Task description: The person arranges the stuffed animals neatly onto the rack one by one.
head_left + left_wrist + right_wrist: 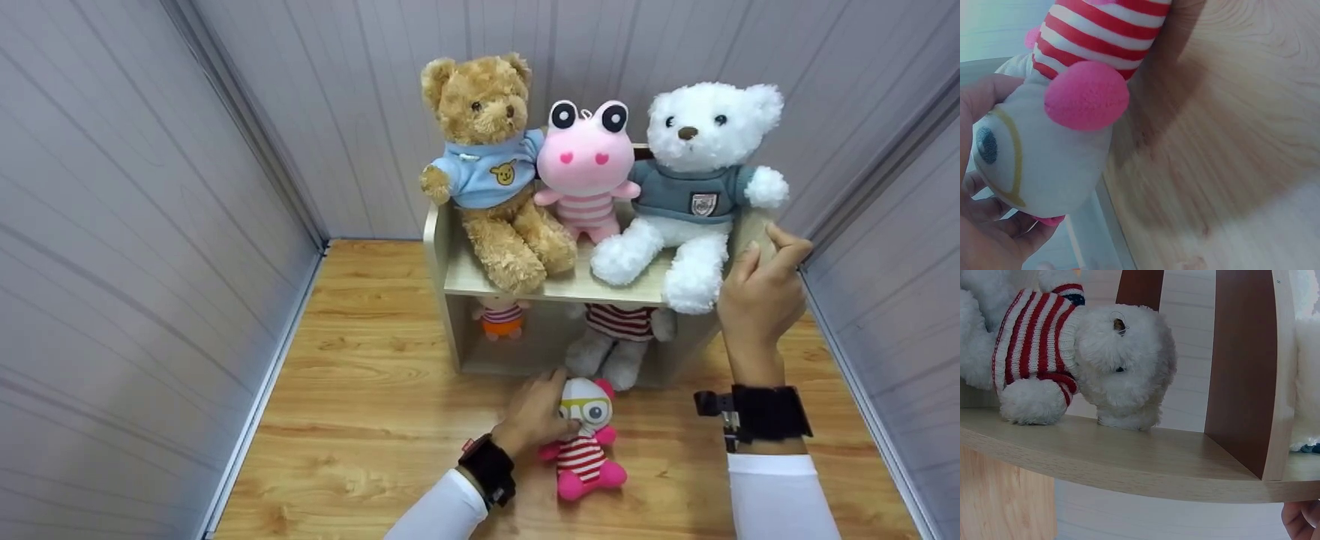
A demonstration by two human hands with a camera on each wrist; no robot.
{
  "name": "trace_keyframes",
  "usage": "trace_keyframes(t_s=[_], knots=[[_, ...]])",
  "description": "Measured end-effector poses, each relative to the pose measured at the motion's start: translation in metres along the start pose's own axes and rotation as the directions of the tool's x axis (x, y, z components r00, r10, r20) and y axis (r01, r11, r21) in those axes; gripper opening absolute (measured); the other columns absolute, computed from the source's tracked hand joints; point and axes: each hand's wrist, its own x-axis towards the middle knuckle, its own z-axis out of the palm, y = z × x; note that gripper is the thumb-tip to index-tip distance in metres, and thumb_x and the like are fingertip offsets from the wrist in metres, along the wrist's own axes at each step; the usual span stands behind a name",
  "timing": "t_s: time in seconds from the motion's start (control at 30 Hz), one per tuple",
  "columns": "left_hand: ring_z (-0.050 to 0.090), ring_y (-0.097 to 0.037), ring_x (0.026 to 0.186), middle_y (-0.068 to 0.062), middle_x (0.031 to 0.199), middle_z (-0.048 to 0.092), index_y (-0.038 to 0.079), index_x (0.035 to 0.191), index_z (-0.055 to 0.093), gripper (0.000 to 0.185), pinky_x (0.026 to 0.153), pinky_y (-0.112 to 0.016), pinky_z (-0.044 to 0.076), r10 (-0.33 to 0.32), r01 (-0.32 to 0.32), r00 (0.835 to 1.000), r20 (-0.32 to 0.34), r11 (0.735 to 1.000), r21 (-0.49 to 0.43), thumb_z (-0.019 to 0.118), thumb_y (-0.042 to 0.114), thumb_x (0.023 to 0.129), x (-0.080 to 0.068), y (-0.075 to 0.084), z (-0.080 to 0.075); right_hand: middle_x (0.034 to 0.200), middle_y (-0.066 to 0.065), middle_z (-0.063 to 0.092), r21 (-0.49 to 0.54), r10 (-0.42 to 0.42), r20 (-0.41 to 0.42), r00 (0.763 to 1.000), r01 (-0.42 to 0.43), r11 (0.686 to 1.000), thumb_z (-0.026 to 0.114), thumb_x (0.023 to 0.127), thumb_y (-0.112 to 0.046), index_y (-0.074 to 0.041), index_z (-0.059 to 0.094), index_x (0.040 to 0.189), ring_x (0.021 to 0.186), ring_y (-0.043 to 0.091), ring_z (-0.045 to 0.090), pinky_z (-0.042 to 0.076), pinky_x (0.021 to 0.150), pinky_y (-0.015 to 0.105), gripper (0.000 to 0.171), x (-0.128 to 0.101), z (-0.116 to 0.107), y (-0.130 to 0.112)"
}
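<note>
Lying on the wooden floor just in front of the shelf unit, the small striped plush doll looks light, soft and squashy, best taken round its rounded white head or striped body. The left hand already cups that head, fingers curled round it. The right hand grips the shelf unit's right side, well apart from the doll.

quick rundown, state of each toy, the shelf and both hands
small striped doll: lying on floor, head gripped by left hand
right hand: grips shelf side panel
brown bear, pink frog, white bear: seated on top
striped white bear: lower compartment
</note>
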Motion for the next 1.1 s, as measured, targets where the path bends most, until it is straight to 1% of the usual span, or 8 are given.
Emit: trace_keyframes(t_s=[0.23, 0.43, 0.53, 0.63, 0.73, 0.93, 1.0, 1.1], knots=[[0.067, -0.023, 0.1, -0.004, 0.117, 0.065, 0.017, 0.13, 0.055, 0.07, 0.085, -0.038, 0.057, 0.045, -0.044, 0.993, -0.111, 0.999, 0.019, 0.089, 0.036, 0.072, 0.004, -0.004, -0.015, 0.13, 0.008, 0.071, 0.0, 0.0, 0.019, 1.0, 0.0, 1.0, 0.048, 0.105, -0.026, -0.001, 0.052, 0.128, 0.074, 0.049, 0.062, 0.041, 0.063, 0.054, 0.034, 0.0, -0.001, -0.001], [0.066, -0.026, 0.105, -0.007, 0.123, 0.063, 0.017, 0.13, 0.053, 0.069, 0.088, -0.042, 0.057, 0.029, -0.028, 0.986, -0.166, 1.0, 0.009, 0.089, 0.035, 0.073, 0.012, -0.007, -0.032, 0.126, 0.01, 0.072, -0.01, -0.006, 0.013, 1.0, 0.006, 1.0, 0.048, 0.105, -0.027, -0.002, 0.052, 0.127, 0.068, 0.046, 0.059, 0.037, 0.061, 0.049, 0.033, -0.001, -0.001, -0.001], [0.064, -0.026, 0.107, -0.007, 0.124, 0.061, 0.016, 0.129, 0.054, 0.069, 0.089, -0.042, 0.057, 0.034, -0.031, 0.978, -0.205, 0.999, 0.016, 0.089, 0.034, 0.073, 0.016, -0.009, -0.041, 0.122, 0.013, 0.073, -0.009, -0.009, 0.008, 1.0, 0.009, 1.0, 0.048, 0.105, -0.027, -0.002, 0.052, 0.127, 0.069, 0.047, 0.06, 0.038, 0.061, 0.051, 0.033, 0.0, 0.0, -0.001], [0.064, -0.026, 0.106, -0.008, 0.123, 0.061, 0.016, 0.128, 0.056, 0.069, 0.086, -0.041, 0.057, 0.049, -0.041, 0.962, -0.268, 0.999, 0.034, 0.09, 0.032, 0.07, 0.021, -0.011, -0.049, 0.118, 0.016, 0.073, -0.006, -0.008, 0.006, 1.0, 0.008, 1.0, 0.048, 0.105, -0.027, -0.002, 0.052, 0.127, 0.07, 0.049, 0.061, 0.039, 0.062, 0.053, 0.034, 0.0, 0.0, -0.001], [0.064, -0.026, 0.104, -0.008, 0.122, 0.063, 0.016, 0.129, 0.057, 0.071, 0.086, -0.041, 0.056, 0.068, -0.052, 0.94, -0.334, 0.997, 0.059, 0.091, 0.031, 0.068, 0.024, -0.011, -0.054, 0.118, 0.016, 0.073, -0.007, -0.008, 0.007, 1.0, 0.008, 1.0, 0.048, 0.105, -0.028, -0.002, 0.052, 0.128, 0.069, 0.048, 0.06, 0.039, 0.061, 0.052, 0.034, 0.0, 0.0, -0.001], [0.063, -0.029, 0.115, -0.009, 0.127, 0.062, 0.017, 0.132, 0.057, 0.075, 0.1, -0.042, 0.052, 0.103, -0.063, 0.909, -0.405, 0.992, 0.109, 0.092, 0.03, 0.068, 0.032, -0.011, -0.062, 0.12, 0.014, 0.073, -0.017, -0.01, 0.011, 1.0, 0.01, 1.0, 0.047, 0.106, -0.028, -0.002, 0.052, 0.128, 0.063, 0.04, 0.052, 0.033, 0.058, 0.044, 0.035, 0.0, -0.001, 0.0], [0.062, -0.029, 0.119, -0.011, 0.131, 0.062, 0.018, 0.134, 0.056, 0.076, 0.105, -0.043, 0.05, 0.124, -0.068, 0.895, -0.429, 0.987, 0.143, 0.092, 0.029, 0.068, 0.035, -0.01, -0.064, 0.12, 0.014, 0.073, -0.015, -0.01, 0.013, 1.0, 0.01, 1.0, 0.047, 0.106, -0.028, -0.002, 0.052, 0.128, 0.062, 0.039, 0.051, 0.033, 0.058, 0.044, 0.035, -0.001, -0.001, 0.0], [0.06, -0.03, 0.123, -0.013, 0.134, 0.061, 0.018, 0.14, 0.054, 0.079, 0.109, -0.045, 0.048, 0.17, -0.07, 0.867, -0.469, 0.972, 0.223, 0.09, 0.026, 0.07, 0.04, -0.008, -0.068, 0.125, 0.011, 0.072, -0.009, -0.005, 0.012, 1.0, 0.005, 1.0, 0.047, 0.106, -0.028, -0.002, 0.052, 0.129, 0.067, 0.045, 0.057, 0.038, 0.06, 0.051, 0.035, -0.001, -0.001, 0.0]])
